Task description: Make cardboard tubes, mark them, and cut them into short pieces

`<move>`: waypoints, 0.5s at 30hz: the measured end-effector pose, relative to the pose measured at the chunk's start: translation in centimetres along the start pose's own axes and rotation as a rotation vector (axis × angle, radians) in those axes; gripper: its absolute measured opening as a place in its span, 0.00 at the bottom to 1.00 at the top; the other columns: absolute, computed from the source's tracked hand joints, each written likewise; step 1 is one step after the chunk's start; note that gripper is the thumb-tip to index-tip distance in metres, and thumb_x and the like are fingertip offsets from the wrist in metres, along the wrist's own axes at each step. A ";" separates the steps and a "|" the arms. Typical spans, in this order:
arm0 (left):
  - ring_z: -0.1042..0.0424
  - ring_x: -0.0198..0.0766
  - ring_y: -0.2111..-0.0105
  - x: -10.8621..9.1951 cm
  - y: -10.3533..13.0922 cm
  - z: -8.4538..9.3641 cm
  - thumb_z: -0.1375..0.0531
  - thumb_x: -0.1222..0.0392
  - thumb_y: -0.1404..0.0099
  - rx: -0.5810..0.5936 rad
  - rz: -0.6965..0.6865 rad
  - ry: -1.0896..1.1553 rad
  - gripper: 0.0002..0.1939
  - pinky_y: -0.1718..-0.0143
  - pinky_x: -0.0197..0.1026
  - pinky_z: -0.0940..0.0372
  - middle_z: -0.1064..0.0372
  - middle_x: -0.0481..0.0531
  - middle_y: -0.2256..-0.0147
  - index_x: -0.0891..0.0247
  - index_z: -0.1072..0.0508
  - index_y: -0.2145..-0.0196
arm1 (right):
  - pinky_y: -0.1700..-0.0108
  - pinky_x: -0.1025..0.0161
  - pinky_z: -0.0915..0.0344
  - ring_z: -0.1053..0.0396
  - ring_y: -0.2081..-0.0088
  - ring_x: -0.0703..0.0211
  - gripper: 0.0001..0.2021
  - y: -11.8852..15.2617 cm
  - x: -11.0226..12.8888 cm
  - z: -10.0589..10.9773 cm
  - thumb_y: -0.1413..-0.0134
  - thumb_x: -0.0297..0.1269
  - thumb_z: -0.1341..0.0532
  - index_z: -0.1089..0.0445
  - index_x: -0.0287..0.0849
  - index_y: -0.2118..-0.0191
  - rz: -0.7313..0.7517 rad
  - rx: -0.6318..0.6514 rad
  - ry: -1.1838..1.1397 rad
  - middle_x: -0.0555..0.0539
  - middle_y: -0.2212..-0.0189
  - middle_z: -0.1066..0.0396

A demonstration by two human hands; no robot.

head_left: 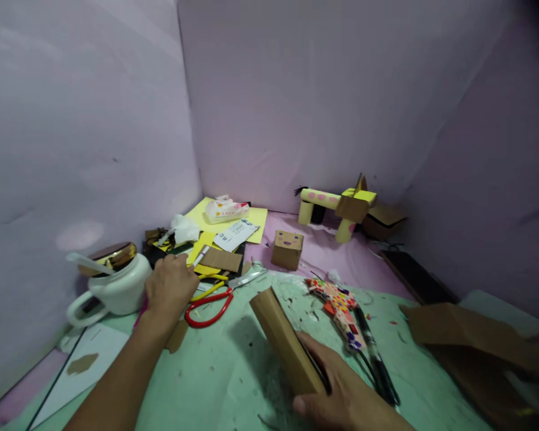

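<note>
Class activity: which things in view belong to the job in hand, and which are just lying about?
Job in hand:
- folded cardboard piece, held by the right hand
- probably red-handled scissors, near the left hand
- probably flower-patterned glue gun

Probably just lying about:
- white mug
- tissue packet
- spotted toy animal
- cardboard cube with drawn face

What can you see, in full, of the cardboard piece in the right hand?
The cardboard piece is plain brown, long and narrow, with straight, seemingly folded edges and a dark gap along its right side. It slants, far end toward the left, apparently raised over the green work surface. The right hand grips its near end; its underside is hidden.
</note>
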State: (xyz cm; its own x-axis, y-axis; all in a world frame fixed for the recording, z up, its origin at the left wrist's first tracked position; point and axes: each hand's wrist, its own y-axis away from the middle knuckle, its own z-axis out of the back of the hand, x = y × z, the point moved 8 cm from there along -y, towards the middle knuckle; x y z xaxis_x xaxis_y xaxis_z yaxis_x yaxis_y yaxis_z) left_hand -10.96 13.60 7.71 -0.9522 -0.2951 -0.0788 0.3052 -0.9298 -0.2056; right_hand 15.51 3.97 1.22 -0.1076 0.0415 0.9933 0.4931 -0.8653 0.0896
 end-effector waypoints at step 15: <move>0.27 0.39 0.65 -3.6 2.6 -0.4 0.52 0.51 0.32 -0.043 -0.238 0.481 0.17 0.64 0.38 0.33 0.25 0.51 0.64 0.58 0.26 0.64 | 0.44 0.36 0.41 0.35 0.46 0.30 0.34 -5.2 -0.1 0.0 0.60 0.36 0.32 0.34 0.46 0.42 0.046 0.074 0.571 0.34 0.45 0.32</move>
State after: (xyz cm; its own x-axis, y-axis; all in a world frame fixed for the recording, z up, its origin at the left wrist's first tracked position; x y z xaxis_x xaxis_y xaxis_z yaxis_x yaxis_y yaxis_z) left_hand -6.79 12.36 7.10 -0.8851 0.0661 -0.4607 0.0912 -0.9460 -0.3110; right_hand 12.94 8.48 0.70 -0.5237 -0.2890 0.8014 0.5650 -0.8218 0.0729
